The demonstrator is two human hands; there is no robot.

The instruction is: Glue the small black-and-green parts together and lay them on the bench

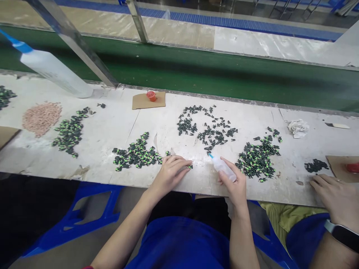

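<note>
My left hand (171, 172) pinches a small black-and-green plastic part (190, 167) between thumb and fingertips, just above the white tabletop. In my right hand (233, 181) is a small translucent squeeze bottle (223, 168), its blue nozzle tilted up and to the left. The nozzle tip lies near the edge of a scatter of small black pieces (215, 134). A pile of black-and-green parts (137, 153) spreads to the left of my left hand. Another pile of such parts (259, 157) lies right beside my right hand.
A red cup (151, 96) stands on cardboard (137, 102). Farther left are a large white bottle (56, 73), pink pieces (42, 117) and more green-marked parts (68, 132). Crumpled tissue (298, 128) lies right. A co-worker's hand (339, 194) rests near black pieces (316, 165). A metal post (75, 45) rises behind.
</note>
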